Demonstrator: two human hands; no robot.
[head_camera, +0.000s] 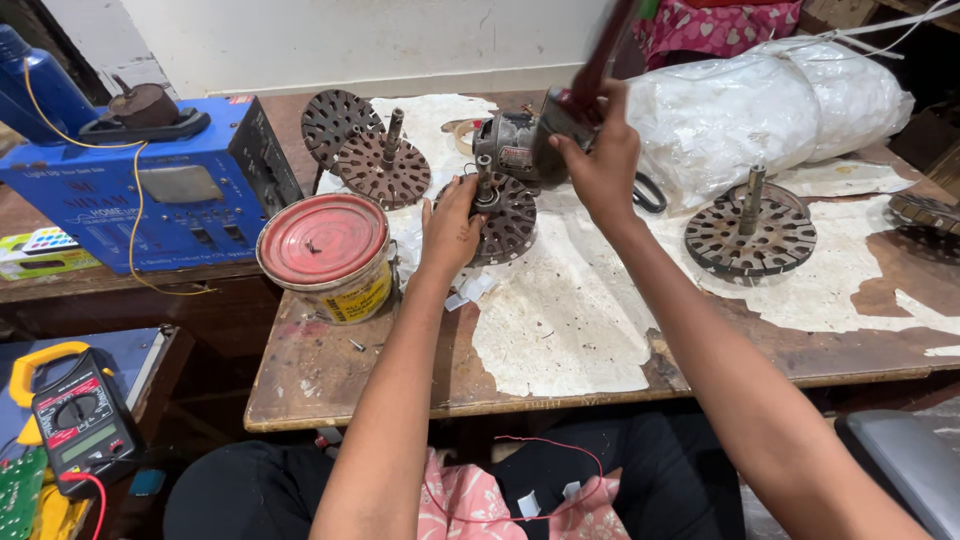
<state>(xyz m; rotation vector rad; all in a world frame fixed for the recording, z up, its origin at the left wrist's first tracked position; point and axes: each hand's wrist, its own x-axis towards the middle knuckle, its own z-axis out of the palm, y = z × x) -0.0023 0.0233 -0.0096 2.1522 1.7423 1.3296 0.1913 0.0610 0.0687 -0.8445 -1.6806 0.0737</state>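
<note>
Meter: a red and black meter (78, 425) with a yellow edge is seen nearest, low and far to the left of the tin.
Tin: a round tin (327, 256) with a red lid is stood on the worn table (560, 370).
Left hand: the left hand (450, 228) is closed around the shaft of a slotted metal disc (503, 217), just right of the tin.
Right hand: the right hand (598, 160) is gripped on a hammer (585, 85), raised above that disc.
Motor: a small grey motor (508, 146) is set behind the disc.
Other discs: 2 discs (362, 150) are laid behind the tin; 1 disc (750, 235) lies well right.
Box: a blue box (150, 190) is placed left of the tin.
Bag: a white plastic bag (760, 105) is left at the far right.
</note>
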